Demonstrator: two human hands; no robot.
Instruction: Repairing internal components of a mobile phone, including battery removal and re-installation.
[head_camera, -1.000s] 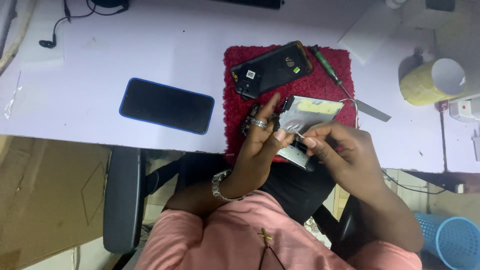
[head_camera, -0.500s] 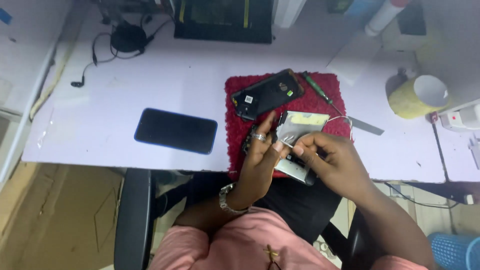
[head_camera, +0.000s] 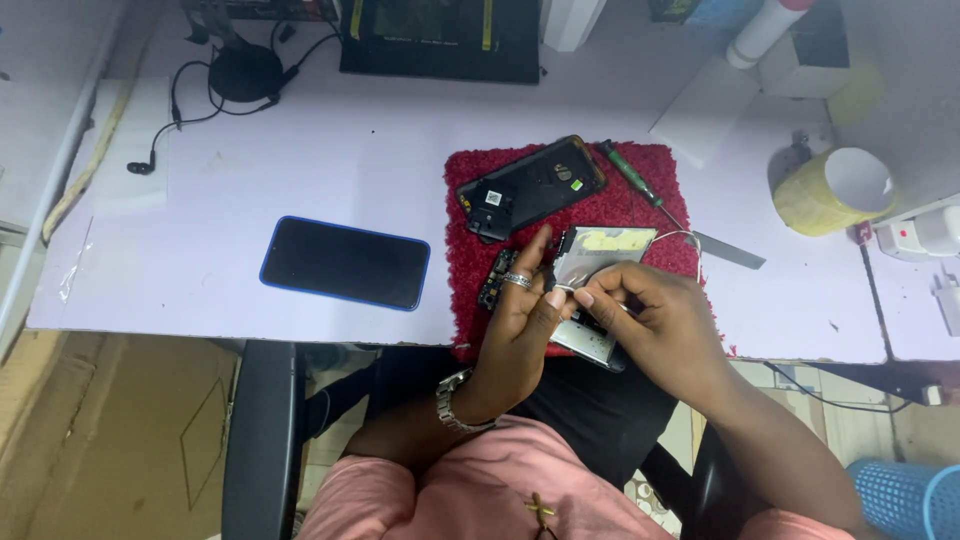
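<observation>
My left hand (head_camera: 522, 318), with a ring and a wristwatch, holds an opened phone body (head_camera: 603, 262) with a silver inner plate over the front edge of a red mat (head_camera: 640, 190). My right hand (head_camera: 655, 318) pinches a small thin part at the plate's left side, fingertips meeting the left thumb. A black phone back cover (head_camera: 530, 186) lies on the mat behind the hands. A green-handled screwdriver (head_camera: 634, 180) rests beside it.
A dark phone with a blue rim (head_camera: 345, 262) lies on the white table (head_camera: 300, 160) to the left. Black earphones (head_camera: 215, 85), a yellow tape roll (head_camera: 830, 190), a metal blade (head_camera: 728, 250) and a white charger (head_camera: 915, 235) sit around. A blue basket (head_camera: 905, 500) stands low right.
The view has tilted upward and shifted, showing more of the table's back. Both hands stay together on the opened phone, with the fingers working slightly.
</observation>
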